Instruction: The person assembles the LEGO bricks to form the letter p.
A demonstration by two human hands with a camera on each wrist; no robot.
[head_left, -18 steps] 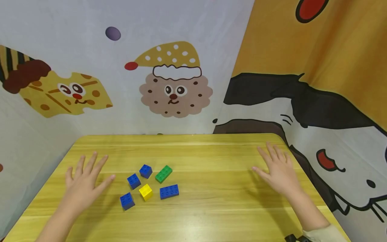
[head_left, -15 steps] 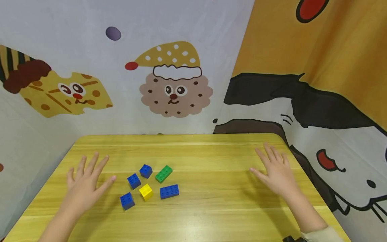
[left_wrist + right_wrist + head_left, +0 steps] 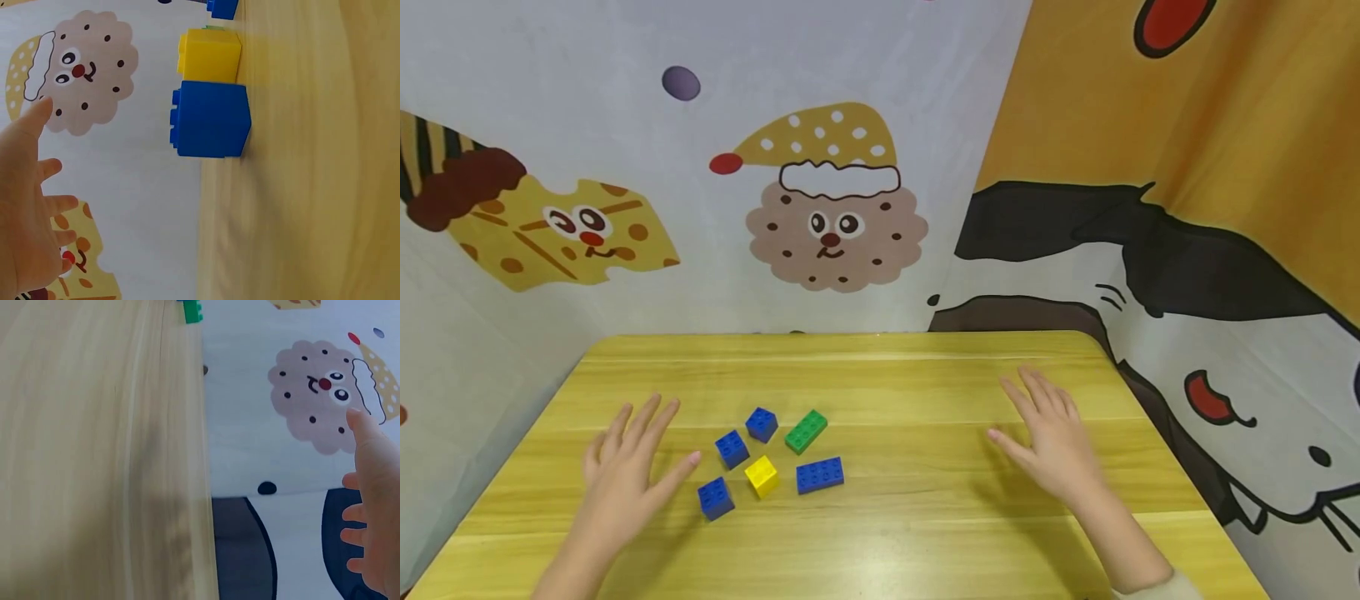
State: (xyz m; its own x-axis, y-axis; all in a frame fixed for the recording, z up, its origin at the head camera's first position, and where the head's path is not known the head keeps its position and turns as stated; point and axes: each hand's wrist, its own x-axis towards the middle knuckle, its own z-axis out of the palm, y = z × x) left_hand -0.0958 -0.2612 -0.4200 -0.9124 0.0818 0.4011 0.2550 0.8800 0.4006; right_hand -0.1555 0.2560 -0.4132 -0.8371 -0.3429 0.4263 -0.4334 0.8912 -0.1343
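My left hand [image 3: 625, 479], fingers spread, hovers over the table to the left of a group of toy building bricks and holds nothing. Nearest to it is a blue brick [image 3: 716, 498], which also looms large in the left wrist view beside the yellow brick [image 3: 212, 55]. Two more small blue bricks [image 3: 732, 449] lie farther back. A green brick [image 3: 807, 432] and a longer blue brick [image 3: 820, 475] form the right side of the group. Well to the right, my right hand [image 3: 1060, 446] hovers with its fingers spread and nothing in it.
The bricks lie on a wood-grain table [image 3: 910, 525] with rounded far corners. Behind it hangs a cloth [image 3: 647, 167] printed with cartoon figures, reaching round to both sides.
Both hands have moved inward, the right one farther to the left and the left one slightly right and nearer. The bricks have stayed in place.
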